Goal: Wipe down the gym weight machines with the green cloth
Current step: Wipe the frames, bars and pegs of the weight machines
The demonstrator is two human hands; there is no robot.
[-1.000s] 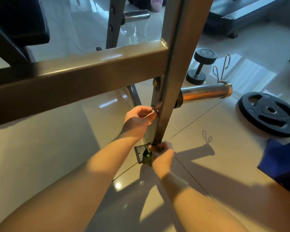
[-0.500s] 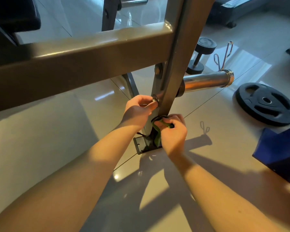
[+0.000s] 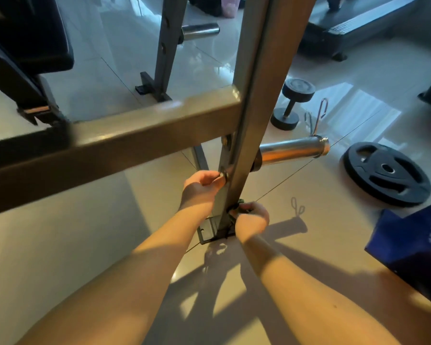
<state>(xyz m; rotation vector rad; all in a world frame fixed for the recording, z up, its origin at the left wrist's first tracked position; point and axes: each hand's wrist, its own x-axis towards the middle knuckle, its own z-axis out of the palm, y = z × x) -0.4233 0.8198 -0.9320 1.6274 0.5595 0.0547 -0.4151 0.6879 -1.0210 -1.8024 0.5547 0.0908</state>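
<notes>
A grey metal upright post (image 3: 251,120) of the weight rack runs down the middle of the view, with a horizontal crossbar (image 3: 125,140) joined to its left. My right hand (image 3: 251,219) grips the green cloth (image 3: 237,205) against the lower right side of the post, just above its floor foot (image 3: 209,231); only a small dark-green bit of cloth shows. My left hand (image 3: 202,184) holds the left edge of the post, fingers curled by a bolt head.
A chrome plate peg (image 3: 294,150) sticks out right of the post. A black weight plate (image 3: 386,174), a dumbbell (image 3: 292,103) and a spring clip (image 3: 317,118) lie on the tiled floor. A blue bag (image 3: 413,242) sits right; a black bench pad (image 3: 28,38) upper left.
My right hand slid the cloth up the post from its foot, then partway down again. My left hand stayed on the post by the bolt.
</notes>
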